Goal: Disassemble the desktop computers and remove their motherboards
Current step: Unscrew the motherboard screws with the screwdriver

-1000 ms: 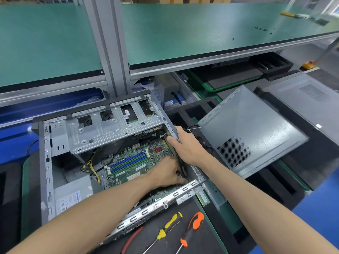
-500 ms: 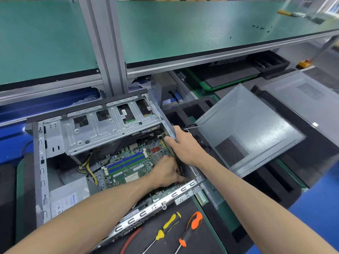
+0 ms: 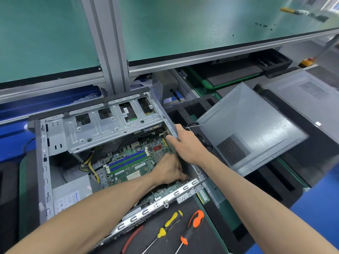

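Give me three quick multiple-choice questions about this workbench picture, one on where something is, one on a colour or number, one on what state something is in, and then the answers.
1. Where do the two screwdrivers lie?
A. on the high green shelf
B. on the dark mat in front of the open grey metal computer case
C. inside the case

2. What colours are the two screwdriver handles?
A. both blue
B. red and white
C. one yellow and black, one orange and black

3. What is the right hand doing?
A. gripping the case's right wall
B. holding a screwdriver
C. lying flat on the shelf

Answers:
1 B: the yellow-handled screwdriver and the orange-handled screwdriver lie on the mat by the case's near edge.
2 C: those colours show plainly.
3 A: the right hand wraps over the wall's top edge, while the left hand reaches down onto the green motherboard.
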`<state>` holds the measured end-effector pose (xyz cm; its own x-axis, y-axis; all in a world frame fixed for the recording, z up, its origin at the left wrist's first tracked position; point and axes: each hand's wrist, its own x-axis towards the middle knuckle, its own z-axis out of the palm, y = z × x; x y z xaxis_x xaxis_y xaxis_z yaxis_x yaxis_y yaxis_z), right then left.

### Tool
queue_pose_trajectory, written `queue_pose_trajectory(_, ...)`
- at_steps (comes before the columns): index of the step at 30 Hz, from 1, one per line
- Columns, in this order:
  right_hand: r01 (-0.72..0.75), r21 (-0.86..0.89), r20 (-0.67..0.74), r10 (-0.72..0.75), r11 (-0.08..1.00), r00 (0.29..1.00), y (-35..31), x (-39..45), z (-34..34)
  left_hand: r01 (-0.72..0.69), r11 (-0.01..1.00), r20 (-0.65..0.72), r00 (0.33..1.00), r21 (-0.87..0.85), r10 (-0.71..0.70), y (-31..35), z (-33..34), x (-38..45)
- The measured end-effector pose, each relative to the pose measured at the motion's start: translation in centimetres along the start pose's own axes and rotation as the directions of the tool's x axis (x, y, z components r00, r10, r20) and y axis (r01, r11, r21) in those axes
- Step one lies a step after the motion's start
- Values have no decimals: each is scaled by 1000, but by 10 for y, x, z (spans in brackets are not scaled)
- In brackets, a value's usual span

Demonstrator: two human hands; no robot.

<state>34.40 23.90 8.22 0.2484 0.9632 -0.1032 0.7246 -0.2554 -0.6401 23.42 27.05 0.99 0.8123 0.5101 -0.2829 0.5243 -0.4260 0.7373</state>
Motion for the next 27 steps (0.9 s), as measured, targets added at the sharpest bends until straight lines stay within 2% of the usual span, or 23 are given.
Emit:
queue_pose_trajectory(4,1,7,-4,-1,1000,1000,0,-1,0,24,999,-8,1000,-40,-24,1,-2,0)
queue_pose_trajectory(8,6,6,-3,-6,1000,1000,-1,-1,-1,1,1000,-28,1000,21,0,2,2,-2)
queue_pose_trajectory(13,6,10,-6,-6,1000,1000,-2,-2,-1,30,999,-10,999,-12,-30,4,-3,0)
queue_pose_trajectory(19,8,-4,-7,-8,1000,1000,-1,-1,0,3,999,-33,999,45,-2,2,3,-1)
queue_pose_trajectory(24,9,-2,-15,-9,1000,1000,2,1,1,53,998,-15,998,-30,-53,2,-1,2)
queue_pose_trajectory(27,10,-5,-18,-10,1000,1000,3,1,1,23,1000,-40,999,-9,-24,2,2,-1)
